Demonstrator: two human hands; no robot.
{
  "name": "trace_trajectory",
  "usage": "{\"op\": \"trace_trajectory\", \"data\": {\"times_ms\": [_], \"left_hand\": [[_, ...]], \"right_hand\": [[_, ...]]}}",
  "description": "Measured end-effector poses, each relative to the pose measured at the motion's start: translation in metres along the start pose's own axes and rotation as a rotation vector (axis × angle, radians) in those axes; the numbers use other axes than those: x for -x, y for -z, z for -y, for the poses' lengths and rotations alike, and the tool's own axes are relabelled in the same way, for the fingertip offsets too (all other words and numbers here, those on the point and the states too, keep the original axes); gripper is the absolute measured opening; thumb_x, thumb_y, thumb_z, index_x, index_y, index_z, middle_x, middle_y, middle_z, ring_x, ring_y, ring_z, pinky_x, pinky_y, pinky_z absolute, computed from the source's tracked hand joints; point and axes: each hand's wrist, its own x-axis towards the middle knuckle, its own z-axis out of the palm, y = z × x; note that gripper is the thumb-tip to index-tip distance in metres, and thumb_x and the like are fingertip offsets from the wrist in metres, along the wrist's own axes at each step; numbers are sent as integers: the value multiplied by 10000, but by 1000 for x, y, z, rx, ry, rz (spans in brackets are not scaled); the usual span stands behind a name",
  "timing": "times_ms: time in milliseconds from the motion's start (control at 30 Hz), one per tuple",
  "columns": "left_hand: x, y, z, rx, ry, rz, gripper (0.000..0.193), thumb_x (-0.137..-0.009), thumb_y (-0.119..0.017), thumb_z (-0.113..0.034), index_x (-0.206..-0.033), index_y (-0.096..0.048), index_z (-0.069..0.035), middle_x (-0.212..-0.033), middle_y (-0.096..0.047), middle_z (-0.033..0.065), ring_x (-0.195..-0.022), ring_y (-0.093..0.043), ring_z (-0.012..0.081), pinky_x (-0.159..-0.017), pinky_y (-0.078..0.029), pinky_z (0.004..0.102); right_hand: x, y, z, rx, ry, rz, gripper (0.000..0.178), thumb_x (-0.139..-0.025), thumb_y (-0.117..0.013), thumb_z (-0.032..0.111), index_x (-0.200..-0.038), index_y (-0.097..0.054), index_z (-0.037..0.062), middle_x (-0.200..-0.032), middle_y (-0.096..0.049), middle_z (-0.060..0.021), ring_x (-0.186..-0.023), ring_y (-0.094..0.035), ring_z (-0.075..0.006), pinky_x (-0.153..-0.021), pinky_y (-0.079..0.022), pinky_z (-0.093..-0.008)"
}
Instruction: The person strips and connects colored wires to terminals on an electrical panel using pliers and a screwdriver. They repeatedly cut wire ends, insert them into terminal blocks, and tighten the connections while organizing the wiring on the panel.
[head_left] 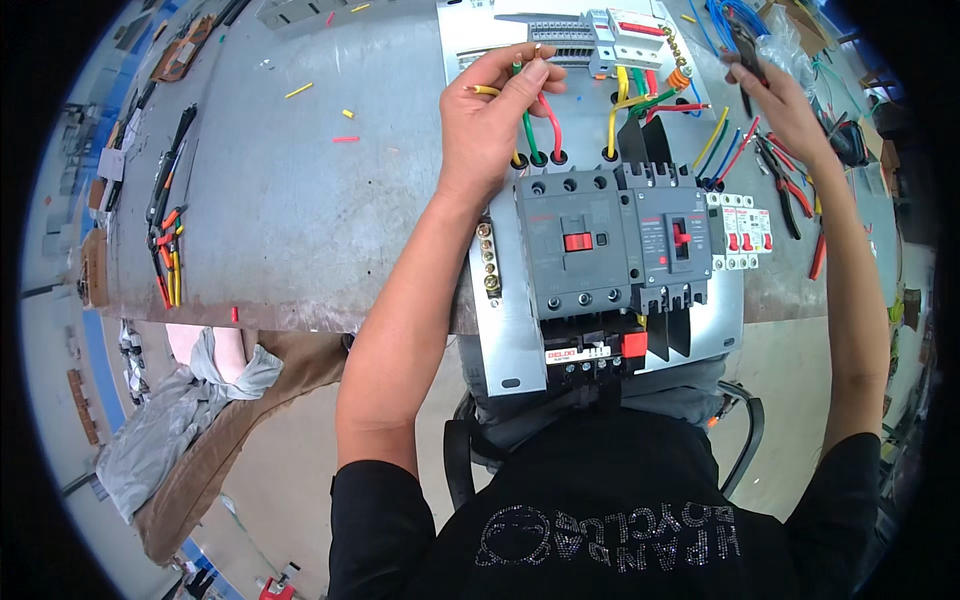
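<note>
My left hand pinches the stripped end of a red wire between thumb and fingertips. A green wire and a yellow wire rise beside it, passing by the same fingers. All three come up through grommeted holes in a metal mounting plate. Mounted on the plate are a large grey contactor-like block and a grey circuit breaker with a red toggle. To the right, my right hand is closed on dark pliers; their exact type is unclear.
Terminal blocks and a white breaker sit at the plate's far end. Small breakers are on the right. Red-handled pliers lie beyond; more tools lie on the left. Another person's legs show at lower left.
</note>
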Motion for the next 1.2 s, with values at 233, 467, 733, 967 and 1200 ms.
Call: {"op": "trace_trajectory", "data": {"times_ms": [233,467,733,967,1200], "left_hand": [[-1,2,1,22,11,14,306,-1073,-690,-226,-1289,-719,-12,-1058,-781,109,-1009,-745,179,-785,-570,281],[0,-3,-2,79,44,18,300,-1066,-694,-235,-1276,-720,-21,-1065,-769,98,-995,-723,169,-791,-543,275],[2,1,-3,136,52,13,271,-1045,-713,-167,-1258,-728,-1,-1022,-777,94,-953,-722,163,-834,-545,295],[1,2,-1,152,41,50,270,-1061,-690,-177,-1268,-716,-6,-1046,-766,104,-984,-712,175,-831,-520,294],[1,2,0,187,58,54,275,-1059,-698,-183,-1266,-717,-3,-1039,-763,101,-978,-698,168,-829,-514,291]], "right_hand": [[-35,21,170,157,216,191,530,-887,-592,-56,-1411,-624,20,-1276,-694,-197,-1166,-700,-336,-951,-581,-419],[-55,-24,187,434,564,159,727,-833,-569,-109,-1538,-526,64,-1572,-516,-237,-1276,-650,-422,-1013,-570,-467],[-56,-20,213,485,571,249,797,-839,-568,-124,-1593,-478,119,-1679,-403,-237,-1371,-590,-413,-1091,-527,-486],[-65,-29,201,540,582,247,757,-875,-609,-88,-1588,-493,137,-1593,-483,-229,-1348,-594,-394,-1093,-523,-476],[-62,-27,203,580,657,188,717,-893,-661,-38,-1568,-537,170,-1369,-592,-184,-1215,-627,-341,-1029,-522,-442]]}}
